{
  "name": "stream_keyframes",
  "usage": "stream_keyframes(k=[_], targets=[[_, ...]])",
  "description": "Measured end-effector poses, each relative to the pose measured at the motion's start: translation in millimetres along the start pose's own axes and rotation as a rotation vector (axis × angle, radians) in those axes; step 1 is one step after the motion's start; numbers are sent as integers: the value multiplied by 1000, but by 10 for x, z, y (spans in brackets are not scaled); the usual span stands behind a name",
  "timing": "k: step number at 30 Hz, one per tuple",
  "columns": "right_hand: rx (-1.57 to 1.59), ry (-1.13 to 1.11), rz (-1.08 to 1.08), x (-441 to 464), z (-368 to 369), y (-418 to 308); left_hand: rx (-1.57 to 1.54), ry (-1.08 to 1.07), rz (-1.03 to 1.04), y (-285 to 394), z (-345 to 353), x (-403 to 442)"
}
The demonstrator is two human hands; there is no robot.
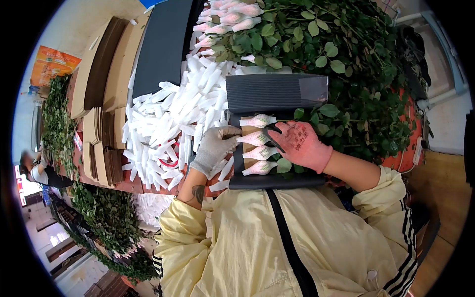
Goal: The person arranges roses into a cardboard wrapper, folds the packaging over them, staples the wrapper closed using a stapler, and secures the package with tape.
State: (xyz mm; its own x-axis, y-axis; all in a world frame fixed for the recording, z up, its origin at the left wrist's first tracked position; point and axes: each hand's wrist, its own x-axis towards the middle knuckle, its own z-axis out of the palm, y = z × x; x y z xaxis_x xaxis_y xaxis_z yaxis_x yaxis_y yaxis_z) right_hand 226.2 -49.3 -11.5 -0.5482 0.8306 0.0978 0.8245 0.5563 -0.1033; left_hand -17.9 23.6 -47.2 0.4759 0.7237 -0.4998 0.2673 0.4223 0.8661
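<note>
Several pale pink rose heads in white foam net sleeves lie in a row on a brown cardboard piece over a dark corrugated sheet (pixel 277 183). Their tips point left. My right hand (pixel 300 144), in a pink-red glove, closes its fingers at the base of the second rose from the top (pixel 254 138). My left hand (pixel 216 148), in a pale grey glove, is at the sleeve tips by the cardboard's left edge. Its fingers are bent together, and whatever lies between them is hidden. Another rose (pixel 258 121) lies just above, and lower ones (pixel 260 168) lie nearer my body.
Loose white foam sleeves (pixel 168 114) are heaped to the left. A dark ridged block (pixel 277 92) sits above the roses. Leafy stems (pixel 361 94) cover the right side, and more sleeved roses (pixel 232 19) lie at the top. Folded cardboard (pixel 101 69) stands far left. A person (pixel 37 168) is farther off.
</note>
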Motion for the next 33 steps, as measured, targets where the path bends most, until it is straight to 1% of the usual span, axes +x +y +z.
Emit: stream_keyframes(k=[2,4,5,6,7,9,10,11,13,14,15,17,19,20,21,23,25,27,28,30,31,33], targets=[[-3,40,-4,-3,9,1,8,-21,6,-17,-25,26],[7,-39,7,15,2,2,15,-42,12,-13,-33,19],[7,-39,8,14,3,-7,76,-24,51,13,-27,-7],[-11,26,4,4,5,-16,136,-8,92,55,-13,-33],[-27,90,4,-16,6,-23,137,-15,91,114,1,-99],[-65,84,6,-67,122,4,680,299,525,328,43,-281],[-99,75,-2,-104,164,6,629,269,627,385,99,-337],[-97,70,6,-115,161,-12,626,260,624,430,185,-359],[-191,-102,37,-62,115,-46,871,85,804,492,327,-379],[-190,-100,36,-57,50,-69,946,41,811,376,317,-304],[-116,-124,30,-62,-63,-113,947,43,810,320,304,-273],[34,-179,22,-107,-322,-215,1016,-18,776,258,288,-229],[192,-237,22,-175,-443,-304,1008,-51,749,252,262,-193],[194,-239,26,-187,-393,-288,948,-84,755,229,233,-152],[295,-260,45,-175,-287,-228,889,-112,762,223,216,-117],[502,-301,77,-145,-115,-153,867,-115,748,227,209,-108],[470,-261,42,-150,-88,-198,933,-131,724,204,202,-96],[192,-242,-16,-127,-88,-246,919,-140,711,194,188,-89],[193,-243,-15,-76,-103,-265,886,-146,726,179,193,-82],[237,-487,77,62,-171,-282,851,-152,740,144,198,-73],[237,-487,77,54,-163,-291,834,-151,742,122,196,-71],[226,-360,116,7,-112,-335,819,-161,741,129,196,-120]])
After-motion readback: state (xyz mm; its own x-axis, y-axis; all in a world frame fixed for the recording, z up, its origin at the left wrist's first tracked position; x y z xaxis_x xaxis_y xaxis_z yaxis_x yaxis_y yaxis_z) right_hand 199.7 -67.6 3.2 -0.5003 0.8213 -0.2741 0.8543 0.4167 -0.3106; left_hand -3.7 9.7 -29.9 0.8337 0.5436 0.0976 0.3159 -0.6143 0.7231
